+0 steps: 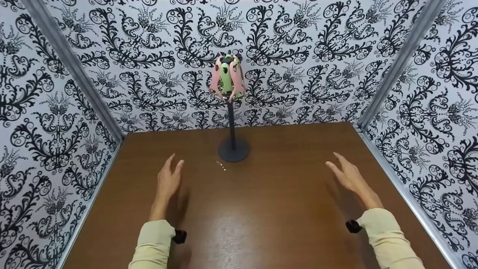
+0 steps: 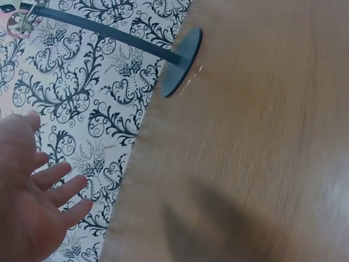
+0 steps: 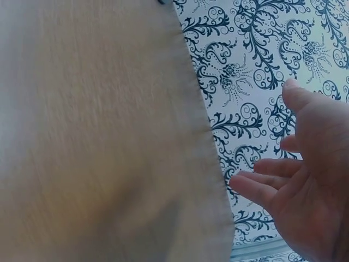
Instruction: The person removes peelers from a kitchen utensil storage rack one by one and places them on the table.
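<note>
A dark stand [image 1: 231, 121] with a round base [image 1: 233, 150] and a thin pole stands at the back of the brown table [image 1: 261, 209]. On its top sits a pink and green, cage-like piece [image 1: 226, 78] with holes and gaps; its exact kind is unclear. My left hand [image 1: 168, 181] hovers over the table to the left of the stand, fingers extended and holding nothing. Farther off to the right, my right hand [image 1: 349, 175] is also held out above the table with nothing in it. Both palms [image 2: 27, 218] [image 3: 311, 213] show in the wrist views.
Black-and-white patterned walls [image 1: 179, 74] enclose the table at the back and both sides. Grey metal posts [image 1: 80, 71] rise at the back corners. A few small pale marks [image 1: 221, 166] lie on the table just in front of the stand's base.
</note>
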A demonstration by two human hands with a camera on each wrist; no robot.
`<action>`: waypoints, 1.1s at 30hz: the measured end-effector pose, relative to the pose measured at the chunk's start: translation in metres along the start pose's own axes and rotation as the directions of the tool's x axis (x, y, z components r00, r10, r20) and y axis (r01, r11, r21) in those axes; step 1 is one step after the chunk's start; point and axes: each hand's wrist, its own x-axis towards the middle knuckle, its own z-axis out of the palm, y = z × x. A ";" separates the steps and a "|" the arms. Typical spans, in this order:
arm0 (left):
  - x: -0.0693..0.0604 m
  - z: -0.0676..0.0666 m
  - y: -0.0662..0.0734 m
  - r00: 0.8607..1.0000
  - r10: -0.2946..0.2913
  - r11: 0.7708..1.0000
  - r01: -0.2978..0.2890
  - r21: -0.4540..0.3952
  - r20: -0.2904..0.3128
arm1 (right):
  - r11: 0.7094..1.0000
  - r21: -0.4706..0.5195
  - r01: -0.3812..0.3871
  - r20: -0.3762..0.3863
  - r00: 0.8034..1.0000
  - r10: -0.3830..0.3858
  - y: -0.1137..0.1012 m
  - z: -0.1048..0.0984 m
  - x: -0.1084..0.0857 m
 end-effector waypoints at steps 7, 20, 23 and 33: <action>0.008 0.019 0.009 0.999 -0.013 0.998 0.011 -0.060 -0.042 | 0.999 0.032 0.009 -0.034 0.999 -0.008 0.000 0.013 -0.005; 0.030 0.062 0.032 0.990 0.008 0.949 -0.051 -0.312 -0.139 | 0.987 0.152 0.053 -0.056 0.997 -0.045 -0.007 0.030 -0.014; 0.036 0.075 0.035 0.989 0.017 0.926 -0.072 -0.371 -0.149 | 0.988 0.147 0.055 -0.068 0.997 -0.045 -0.009 0.034 -0.017; 0.051 0.108 0.040 0.994 0.013 0.904 -0.059 -0.424 -0.111 | 0.979 0.184 0.084 -0.060 0.995 -0.074 -0.023 0.046 -0.028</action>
